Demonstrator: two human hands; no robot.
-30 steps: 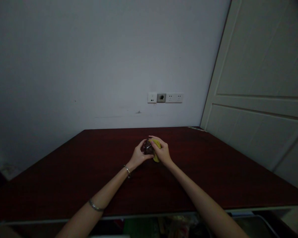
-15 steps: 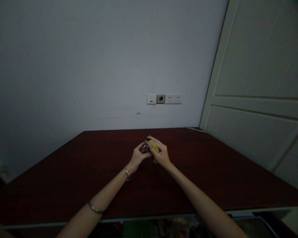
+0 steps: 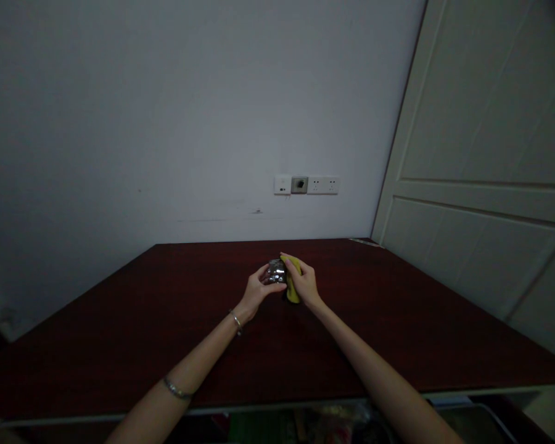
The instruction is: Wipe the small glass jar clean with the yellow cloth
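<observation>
Both my hands meet over the middle of a dark red table (image 3: 134,333). My left hand (image 3: 258,290) is closed round a small shiny silver object (image 3: 275,271), crinkled like foil. My right hand (image 3: 305,283) is closed on a yellow thing (image 3: 293,280), perhaps a cloth or sponge, pressed against the silver object's right side. The light is dim, so what the silver object is stays unclear. Bracelets sit on my left wrist and forearm.
A white wall rises behind the table, with a row of sockets (image 3: 306,184) above its far edge. A white panelled door (image 3: 485,160) stands at the right. Coloured items show dimly under the table's near edge (image 3: 277,425).
The silver object has turned in my left hand and shows more of its bright face. My right hand and the yellow thing shifted slightly to the right.
</observation>
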